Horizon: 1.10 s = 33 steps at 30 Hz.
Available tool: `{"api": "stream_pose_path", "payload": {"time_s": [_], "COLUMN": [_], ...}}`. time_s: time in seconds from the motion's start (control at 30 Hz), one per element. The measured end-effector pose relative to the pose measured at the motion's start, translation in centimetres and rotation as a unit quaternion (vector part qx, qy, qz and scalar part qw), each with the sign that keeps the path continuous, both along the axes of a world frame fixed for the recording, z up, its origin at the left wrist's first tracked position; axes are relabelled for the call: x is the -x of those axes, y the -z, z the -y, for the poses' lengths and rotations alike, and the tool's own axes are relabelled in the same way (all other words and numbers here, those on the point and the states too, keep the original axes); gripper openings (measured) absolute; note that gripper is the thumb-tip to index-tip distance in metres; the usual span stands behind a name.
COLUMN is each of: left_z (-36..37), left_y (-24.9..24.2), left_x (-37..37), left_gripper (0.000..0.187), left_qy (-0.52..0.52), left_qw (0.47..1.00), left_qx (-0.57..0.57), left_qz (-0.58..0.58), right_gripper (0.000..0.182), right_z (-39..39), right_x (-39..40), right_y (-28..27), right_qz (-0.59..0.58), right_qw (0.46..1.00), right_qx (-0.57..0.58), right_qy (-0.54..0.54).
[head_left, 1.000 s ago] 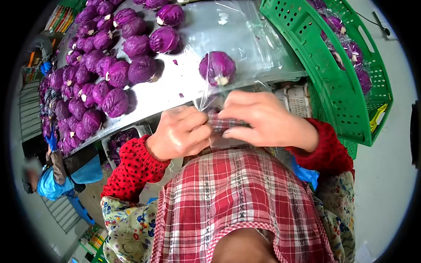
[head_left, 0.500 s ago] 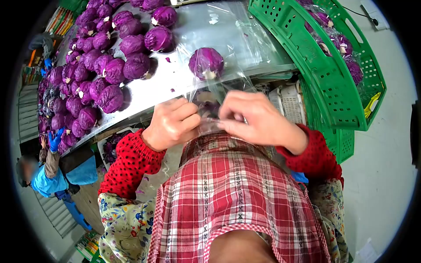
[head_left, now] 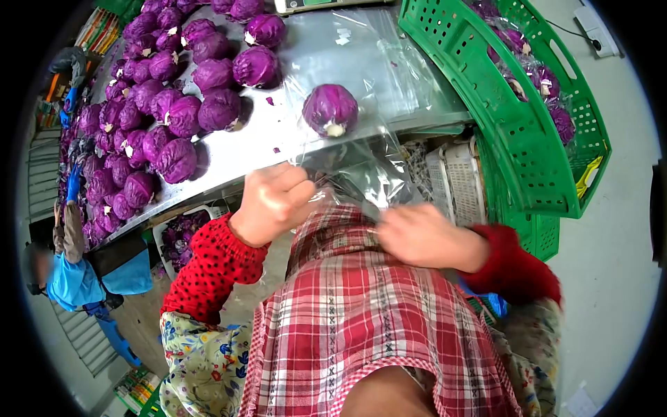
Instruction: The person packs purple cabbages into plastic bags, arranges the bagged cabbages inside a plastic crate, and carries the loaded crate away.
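A clear plastic bag (head_left: 361, 170) is stretched between my two hands in front of the plaid apron. My left hand (head_left: 273, 203) is closed on the bag's left side. My right hand (head_left: 422, 235), slightly blurred, pinches the bag's right side lower down. Just beyond the bag, a single purple cabbage (head_left: 331, 110) rests near the table's edge with its pale stem end toward me; clear film lies around it. Neither hand touches the cabbage.
Many purple cabbages (head_left: 184, 116) cover the left of the metal table (head_left: 240, 149). Flat clear bags (head_left: 396, 66) lie at its right. A green crate (head_left: 486, 132) holds wrapped cabbages (head_left: 545, 82). Below stands a white basket (head_left: 458, 182). A person in blue (head_left: 73, 281) is at far left.
My right hand has moved down and to the right, drawing the bag wider. My left hand has barely moved. At far left, the other person's arm has shifted.
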<state>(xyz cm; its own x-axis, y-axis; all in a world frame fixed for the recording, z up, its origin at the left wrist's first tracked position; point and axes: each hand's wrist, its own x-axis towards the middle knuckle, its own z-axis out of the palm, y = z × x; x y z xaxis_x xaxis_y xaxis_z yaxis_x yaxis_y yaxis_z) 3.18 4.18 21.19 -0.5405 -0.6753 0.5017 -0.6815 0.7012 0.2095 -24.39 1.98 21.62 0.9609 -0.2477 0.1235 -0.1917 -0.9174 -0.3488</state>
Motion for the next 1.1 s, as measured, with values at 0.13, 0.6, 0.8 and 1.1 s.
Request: {"api": "stream_pose_path", "payload": {"time_s": [0.13,0.6,0.8,1.1], "left_z": [-1.2,3.4,7.2,11.3], "left_y": [0.5,7.6,8.6,12.1], "left_x": [-2.8,-3.3,-4.2,-6.4], "left_gripper": [0.029,0.053,0.061,0.037], "left_qy": [0.118,-0.24,-0.216,-0.338], "left_qw": [0.993,0.764,0.465,0.563], "left_qx": [0.008,-0.456,-0.532,-0.411], "left_qz": [0.006,-0.389,-0.674,-0.633], "right_gripper": [0.023,0.01,0.027,0.018], "right_z": [-4.5,15.1,17.1,21.6], "right_x": [23.0,-1.4,-3.1,-9.2], "right_y": [8.3,11.6,8.2,11.7], "right_qz": [-0.57,0.064,0.132,0.247], "right_qw": [0.811,0.76,0.679,0.67], "right_qx": [-0.13,-0.581,-0.619,-0.454], "right_qy": [-0.005,0.283,0.372,0.533]}}
